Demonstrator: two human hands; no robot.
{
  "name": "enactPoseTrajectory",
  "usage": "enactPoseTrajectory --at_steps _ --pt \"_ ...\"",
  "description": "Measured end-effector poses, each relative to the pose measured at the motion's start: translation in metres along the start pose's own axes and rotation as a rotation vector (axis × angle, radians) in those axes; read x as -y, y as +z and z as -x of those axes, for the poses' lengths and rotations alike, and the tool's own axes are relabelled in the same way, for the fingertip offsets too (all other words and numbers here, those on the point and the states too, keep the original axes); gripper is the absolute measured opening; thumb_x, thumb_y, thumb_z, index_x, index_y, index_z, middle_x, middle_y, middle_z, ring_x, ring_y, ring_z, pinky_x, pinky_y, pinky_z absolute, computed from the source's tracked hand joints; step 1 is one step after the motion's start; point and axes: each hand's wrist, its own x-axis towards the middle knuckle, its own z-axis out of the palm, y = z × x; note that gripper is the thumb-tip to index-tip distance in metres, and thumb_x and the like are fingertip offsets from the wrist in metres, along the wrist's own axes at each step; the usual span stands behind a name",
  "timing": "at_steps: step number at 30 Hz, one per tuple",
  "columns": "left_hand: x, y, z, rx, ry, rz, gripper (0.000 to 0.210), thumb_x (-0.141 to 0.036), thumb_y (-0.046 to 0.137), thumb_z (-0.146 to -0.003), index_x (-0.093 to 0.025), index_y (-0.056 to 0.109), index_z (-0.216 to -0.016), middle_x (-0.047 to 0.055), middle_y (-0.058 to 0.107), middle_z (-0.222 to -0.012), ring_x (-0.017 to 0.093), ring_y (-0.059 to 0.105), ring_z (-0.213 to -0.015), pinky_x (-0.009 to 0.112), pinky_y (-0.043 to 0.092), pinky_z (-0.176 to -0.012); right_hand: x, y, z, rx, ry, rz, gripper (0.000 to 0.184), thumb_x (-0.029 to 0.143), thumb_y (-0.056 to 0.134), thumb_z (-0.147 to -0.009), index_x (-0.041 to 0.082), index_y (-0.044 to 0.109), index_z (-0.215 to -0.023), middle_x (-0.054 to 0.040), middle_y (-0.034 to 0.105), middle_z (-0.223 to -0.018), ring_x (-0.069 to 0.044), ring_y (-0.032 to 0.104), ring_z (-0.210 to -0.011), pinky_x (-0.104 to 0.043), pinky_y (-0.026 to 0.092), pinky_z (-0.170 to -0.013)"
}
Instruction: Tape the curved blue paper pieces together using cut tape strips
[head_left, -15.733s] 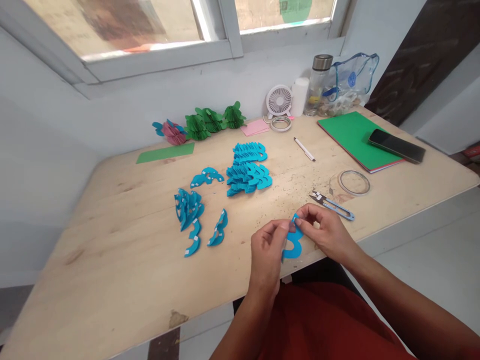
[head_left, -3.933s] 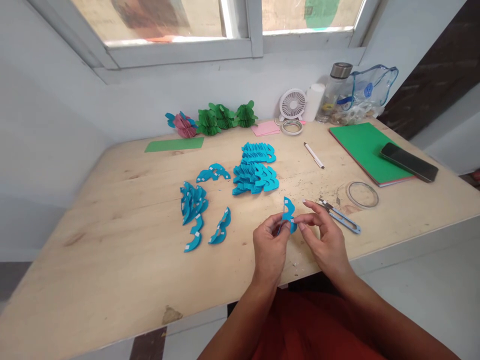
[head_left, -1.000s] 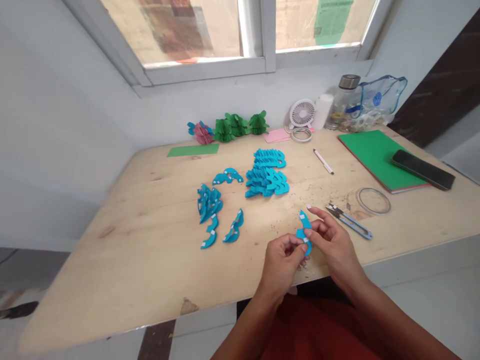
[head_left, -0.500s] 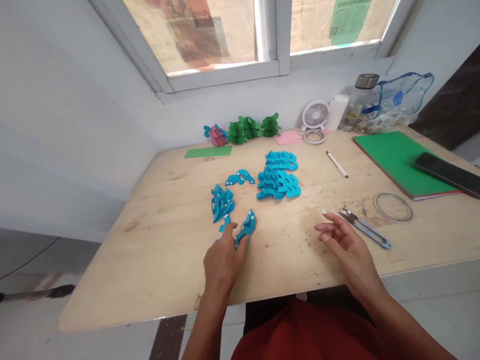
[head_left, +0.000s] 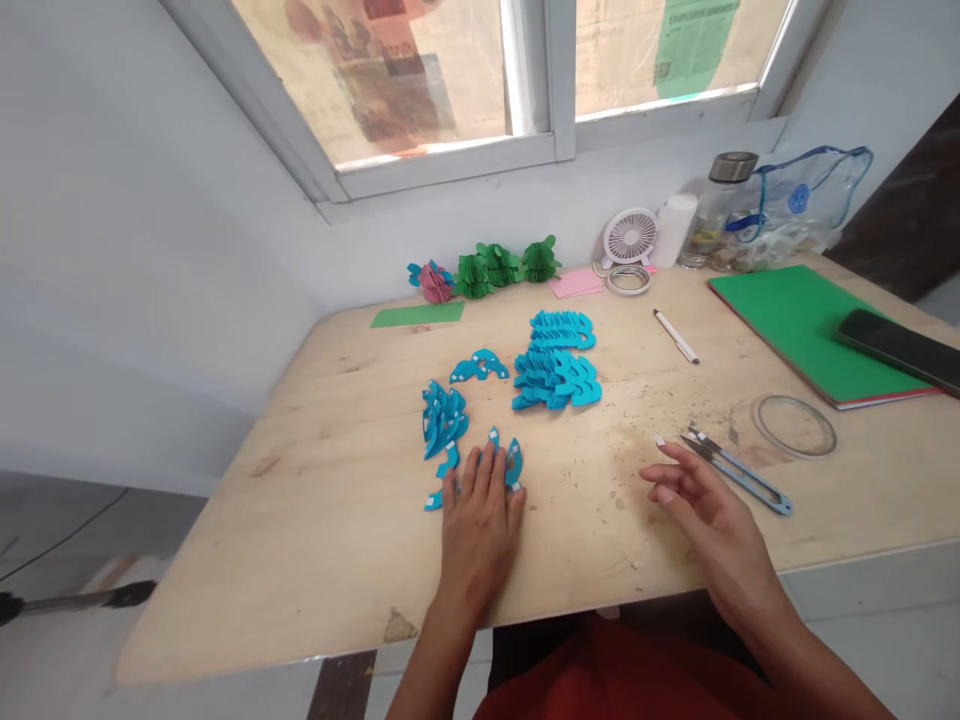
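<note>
My left hand (head_left: 480, 510) lies flat, palm down, over several blue paper cut-outs (head_left: 514, 463) with small white squares on them; it partly hides them. Its fingers are stretched out and grip nothing. My right hand (head_left: 701, 500) hovers above the table at the right, loosely curled with thumb and forefinger apart. A small white square (head_left: 660, 441) sits at its forefinger's tip. Just beyond the left hand is a stack of blue cut-outs (head_left: 444, 420), and farther back lies an arched blue piece (head_left: 480, 367). Thread snips (head_left: 739, 470) lie beside the right hand.
Folded blue paper stacks (head_left: 556, 375) lie mid-table. Behind them stand green paper figures (head_left: 499, 264), a pink-and-blue one (head_left: 436, 282), a small fan (head_left: 630, 236) and a bottle (head_left: 716, 210). To the right are a pen (head_left: 676, 336), a tape roll (head_left: 795, 425), a green folder (head_left: 787, 320) and a phone (head_left: 900, 345).
My left hand has gone from holding a blue piece between thumb and fingers to lying flat over the pieces, slightly to the right. My right hand is nearly unmoved; the view shifted a little.
</note>
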Motion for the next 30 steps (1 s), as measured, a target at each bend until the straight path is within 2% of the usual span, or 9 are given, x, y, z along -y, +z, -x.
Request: enactPoseTrajectory --at_steps 3,7,11,15,19,22,25,30 --pt "0.012 0.004 -0.005 -0.021 -0.091 -0.017 0.051 -0.028 0.034 -0.092 -0.014 0.041 -0.141 0.014 0.049 -0.141 0.030 0.037 -0.134 0.054 0.018 -0.110 0.001 -0.001 0.000 0.001 -0.004 0.013 0.042 0.039 0.063 -0.078 0.023 0.056 -0.116 -0.0070 0.070 -0.093 -0.023 0.064 -0.089 -0.036 0.052 -0.075" --pt "0.026 -0.001 -0.013 -0.009 -0.189 -0.052 0.051 -0.029 0.032 -0.093 -0.021 0.038 -0.143 0.014 0.048 -0.142 0.030 0.038 -0.134 0.058 0.020 -0.108 0.001 -0.001 -0.001 0.006 0.005 -0.004 0.041 0.040 0.063 -0.078 0.024 0.056 -0.116 -0.0069 0.070 -0.094 -0.022 0.064 -0.087 -0.033 0.052 -0.069" --pt "0.032 -0.001 -0.017 0.048 -0.197 -0.105 0.048 -0.034 0.032 -0.094 -0.023 0.043 -0.140 0.013 0.043 -0.145 0.031 0.035 -0.135 0.059 0.022 -0.106 0.000 0.000 -0.001 0.022 0.018 -0.009 0.041 0.039 0.063 -0.078 0.024 0.056 -0.116 -0.0062 0.070 -0.095 -0.021 0.063 -0.089 -0.032 0.051 -0.073" --pt "0.043 0.002 -0.024 0.045 -0.218 -0.129 0.052 -0.038 0.032 -0.094 -0.019 0.041 -0.141 0.016 0.041 -0.146 0.033 0.034 -0.135 0.058 0.022 -0.106 0.000 -0.001 -0.002 0.024 0.033 -0.017 0.041 0.039 0.064 -0.077 0.025 0.057 -0.115 -0.0055 0.070 -0.095 -0.021 0.063 -0.089 -0.032 0.051 -0.075" --pt "0.055 0.002 -0.034 0.060 -0.232 -0.111 0.053 -0.041 0.033 -0.094 -0.020 0.040 -0.142 0.016 0.041 -0.146 0.035 0.032 -0.136 0.058 0.025 -0.104 -0.001 -0.002 -0.003 0.015 0.048 -0.026 0.041 0.039 0.065 -0.076 0.025 0.058 -0.114 -0.0058 0.070 -0.095 -0.021 0.063 -0.089 -0.032 0.051 -0.076" --pt "0.055 -0.002 -0.035 -0.008 -0.249 -0.089 0.050 -0.040 0.035 -0.093 -0.024 0.044 -0.140 0.015 0.040 -0.147 0.037 0.029 -0.137 0.061 0.024 -0.103 -0.002 -0.001 -0.004 0.006 0.060 -0.027 0.042 0.040 0.065 -0.075 0.024 0.058 -0.113 -0.0065 0.070 -0.095 -0.021 0.063 -0.089 -0.032 0.051 -0.075" --pt "0.049 -0.006 -0.034 -0.132 -0.229 -0.041 0.043 -0.036 0.040 -0.092 -0.024 0.054 -0.132 0.014 0.046 -0.143 0.038 0.030 -0.136 0.062 0.025 -0.102 -0.003 0.000 -0.005 0.020 0.079 -0.023 0.043 0.041 0.066 -0.074 0.023 0.059 -0.112 -0.0069 0.070 -0.095 -0.021 0.063 -0.089 -0.030 0.051 -0.075" --pt "0.035 -0.011 -0.051 -0.345 -0.054 0.145 0.029 -0.027 0.048 -0.088 -0.017 0.068 -0.106 0.015 0.067 -0.113 0.034 0.050 -0.119 0.053 0.036 -0.098 -0.003 0.003 -0.008 0.048 0.095 -0.044 0.041 0.040 0.065 -0.076 0.024 0.058 -0.113 -0.0058 0.070 -0.096 -0.019 0.063 -0.092 -0.028 0.050 -0.080"
